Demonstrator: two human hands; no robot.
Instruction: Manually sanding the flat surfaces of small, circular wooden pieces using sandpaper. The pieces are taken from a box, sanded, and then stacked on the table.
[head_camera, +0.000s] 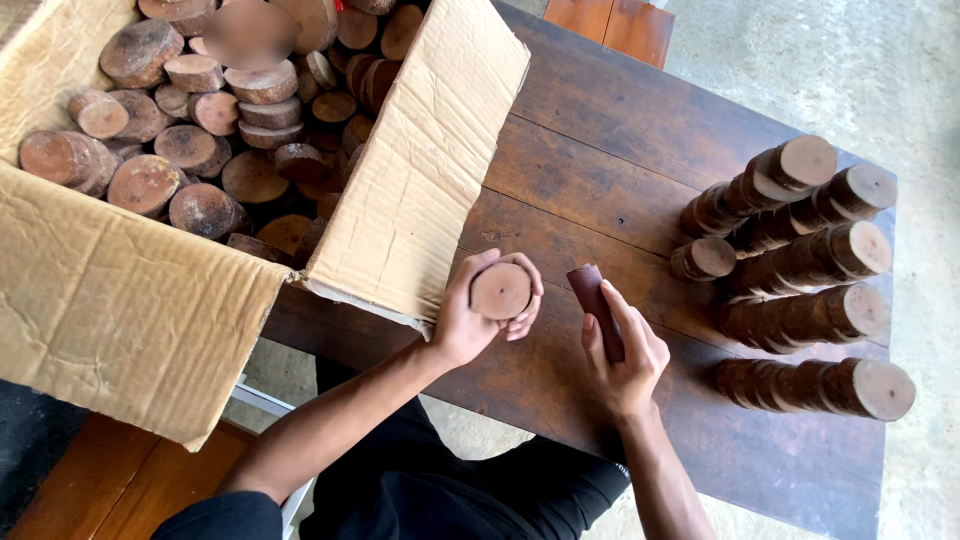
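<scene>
While the left hand (470, 320) grips a round wooden disc (501, 290) by its rim, fingers (527, 300) curled about the edge and the flat cut face turned up toward the camera, the disc hangs just above the dark wooden table (600, 150), close to the near corner of the cardboard box (420, 170). It looks like a stiff, solid slice of branch, fairly light for one hand, dry and not slippery. The bark edge gives a rough purchase, so the rim is likely the best place to hold it, thumb on one side and fingers opposite.

Just right of the disc, the right hand (625, 360) clasps a small reddish-brown block (595, 300), perhaps a sanding pad, fingers wrapped along its length with one end sticking up past them.

Left of the disc and beyond it, the open box brims with more wood slices (200, 130), heaped loosely, its flap (130, 310) hanging over the table edge. Well to the right of the disc, rows of finished-looking discs (800, 260) lie on their sides in long rolls, faces touching, with a single disc (705, 258) lying just beside the nearest roll. Below the disc, past the table edge, dark clothing and a pale floor show.
</scene>
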